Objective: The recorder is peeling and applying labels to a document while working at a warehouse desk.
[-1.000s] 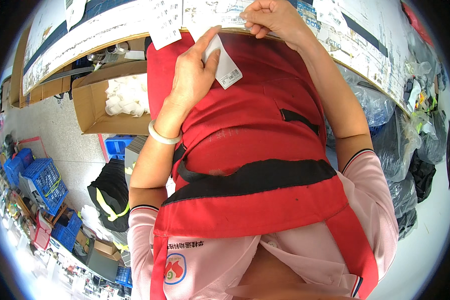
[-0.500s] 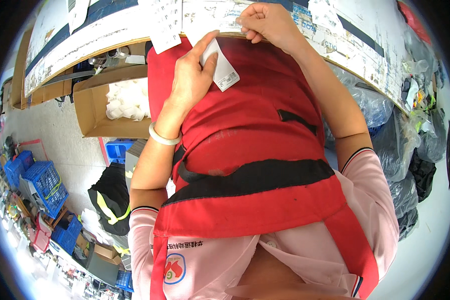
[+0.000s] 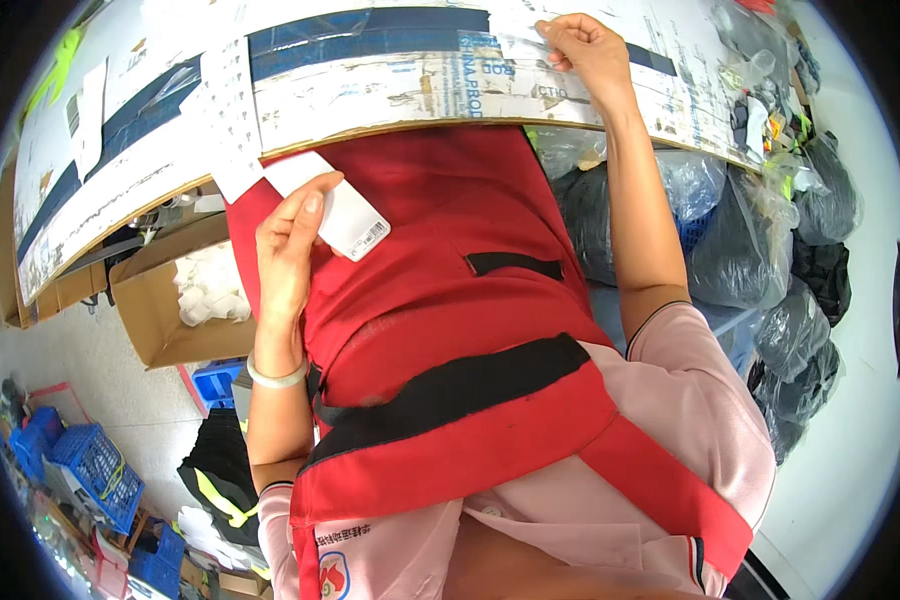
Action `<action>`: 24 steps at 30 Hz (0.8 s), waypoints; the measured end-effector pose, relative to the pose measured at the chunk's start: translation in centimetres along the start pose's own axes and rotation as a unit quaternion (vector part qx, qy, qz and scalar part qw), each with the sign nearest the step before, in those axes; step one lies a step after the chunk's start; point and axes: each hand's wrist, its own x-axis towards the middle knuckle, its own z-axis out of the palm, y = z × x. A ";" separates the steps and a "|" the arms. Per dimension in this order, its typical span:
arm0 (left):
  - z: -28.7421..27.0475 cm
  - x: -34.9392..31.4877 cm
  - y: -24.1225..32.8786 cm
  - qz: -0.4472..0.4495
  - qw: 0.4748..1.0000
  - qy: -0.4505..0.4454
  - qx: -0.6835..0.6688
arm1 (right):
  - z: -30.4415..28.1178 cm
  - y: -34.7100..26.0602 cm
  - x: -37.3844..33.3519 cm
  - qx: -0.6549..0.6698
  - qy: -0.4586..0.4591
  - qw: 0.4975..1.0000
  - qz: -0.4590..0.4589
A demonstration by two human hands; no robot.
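My left hand (image 3: 288,245) pinches a white card tag (image 3: 355,222) with rounded corners between thumb and fingers. A small printed barcode shows at the tag's lower end, and the tag sits in front of the red apron (image 3: 420,240). Over the worktable (image 3: 360,110), my right hand (image 3: 592,62) is raised with thumb and fingers pressed together. Whatever is in that pinch is too small or too pale to make out. Close to my left hand, a white sheet of printed labels (image 3: 232,125) lies on the table and hangs over its near edge.
Below the table at left stands a cardboard box (image 3: 160,320) holding small white pieces (image 3: 210,290). Blue plastic crates (image 3: 95,470) and a black bundle (image 3: 218,470) sit on the floor. Filled clear plastic bags (image 3: 735,255) crowd the right side. A white paper strip (image 3: 90,115) lies on the table.
My right hand has moved away from my left, out to the right over the table. My left hand still holds the tag, now farther from the right hand. The view has shifted.
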 end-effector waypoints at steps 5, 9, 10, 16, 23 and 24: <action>0.6 -0.6 0.3 -0.096 0.988 -0.084 -0.083 | -1.7 5.4 1.8 -0.252 0.037 0.967 0.008; 1.0 -0.7 0.4 -0.138 0.987 -0.068 -0.055 | 0.3 1.0 -0.6 -0.352 0.085 0.929 -0.074; 1.4 -0.4 0.5 -0.141 0.986 -0.070 -0.053 | 1.0 -0.3 -2.0 -0.299 0.074 0.946 -0.099; 0.2 0.1 -1.0 -0.130 0.985 -0.050 -0.106 | 10.1 -6.4 -10.4 0.026 -0.516 0.853 0.069; -0.3 -0.5 -1.8 -0.092 0.988 -0.041 -0.120 | 13.7 -5.5 -12.8 0.152 -0.381 0.903 0.126; -0.4 -0.5 -1.9 -0.087 0.992 -0.038 -0.080 | 14.0 -5.4 -13.0 0.148 -0.370 0.910 0.115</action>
